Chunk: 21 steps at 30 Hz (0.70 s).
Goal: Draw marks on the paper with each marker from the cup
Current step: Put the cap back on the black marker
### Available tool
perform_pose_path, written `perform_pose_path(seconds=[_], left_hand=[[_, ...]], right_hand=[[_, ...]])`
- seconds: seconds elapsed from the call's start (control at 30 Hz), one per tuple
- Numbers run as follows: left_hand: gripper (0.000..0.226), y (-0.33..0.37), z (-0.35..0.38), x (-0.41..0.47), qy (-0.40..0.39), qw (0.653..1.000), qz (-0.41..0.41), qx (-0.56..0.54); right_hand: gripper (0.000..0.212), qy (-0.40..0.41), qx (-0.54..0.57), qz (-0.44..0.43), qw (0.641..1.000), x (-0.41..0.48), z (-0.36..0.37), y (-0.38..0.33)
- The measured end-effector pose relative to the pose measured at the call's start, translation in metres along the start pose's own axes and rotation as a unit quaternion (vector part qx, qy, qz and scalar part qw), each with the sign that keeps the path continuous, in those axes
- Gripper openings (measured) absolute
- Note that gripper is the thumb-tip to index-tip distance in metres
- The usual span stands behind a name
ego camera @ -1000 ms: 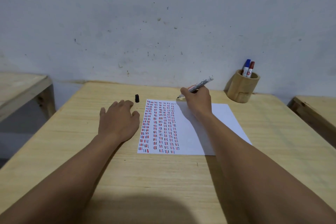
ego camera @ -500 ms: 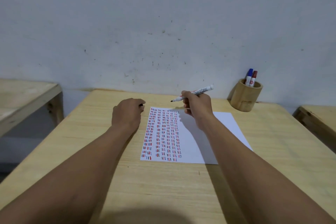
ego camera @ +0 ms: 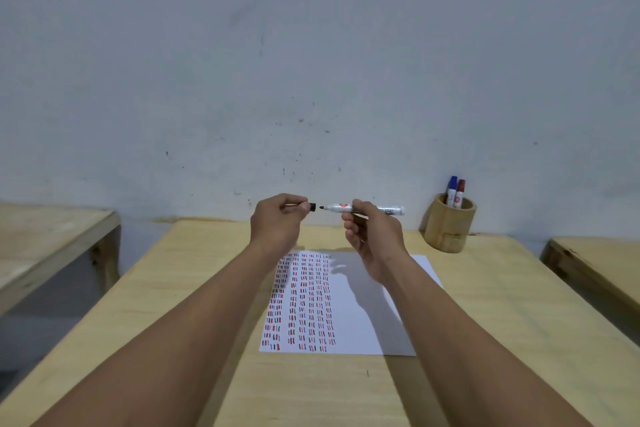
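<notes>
We are holding both hands up above the table (ego camera: pixel 485 305), in front of the wall (ego camera: pixel 311 62). Our left hand (ego camera: pixel 277 222) is curling its fingers closed and pinching a small black cap (ego camera: pixel 312 207) between thumb and forefinger, the cap's open end seeming to face right, though it is too small to be sure. Our right hand (ego camera: pixel 372 234) is gripping a white marker (ego camera: pixel 360 209) around its middle, the other fingers hanging loosely below. The marker is lying level, its dark tip pointing left at the cap; tip and cap are sitting just apart, not touching.

Below our hands, the paper (ego camera: pixel 363 315) is lying flat on the table. Its left half is carrying columns of short red and dark dashes, while its right half is showing blank, with our right forearm crossing over its right edge and casting a shadow on it.

The cup (ego camera: pixel 448 229) is standing upright at the far right of the table, near the wall and well apart from the paper. Two markers are sticking up out of it side by side: a blue-capped one (ego camera: pixel 452 189) and a red-capped one (ego camera: pixel 460 192).
</notes>
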<state>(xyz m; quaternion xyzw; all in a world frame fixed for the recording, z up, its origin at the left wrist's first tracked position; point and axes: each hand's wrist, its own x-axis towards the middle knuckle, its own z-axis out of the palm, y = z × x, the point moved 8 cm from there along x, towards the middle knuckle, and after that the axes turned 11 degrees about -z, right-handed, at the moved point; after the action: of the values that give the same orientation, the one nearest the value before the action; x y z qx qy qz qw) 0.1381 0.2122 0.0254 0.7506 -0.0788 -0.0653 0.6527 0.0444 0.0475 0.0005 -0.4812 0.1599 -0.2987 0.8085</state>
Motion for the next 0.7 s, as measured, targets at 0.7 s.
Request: perform_pose_path(seconds=[0.7], left_hand=[[0.005,0.034,0.033,-0.029,-0.073,0.996,-0.015,-0.041]], right_hand=[[0.020,-0.019,-0.031,-0.060,0.998,-0.011,-0.014,-0.049]])
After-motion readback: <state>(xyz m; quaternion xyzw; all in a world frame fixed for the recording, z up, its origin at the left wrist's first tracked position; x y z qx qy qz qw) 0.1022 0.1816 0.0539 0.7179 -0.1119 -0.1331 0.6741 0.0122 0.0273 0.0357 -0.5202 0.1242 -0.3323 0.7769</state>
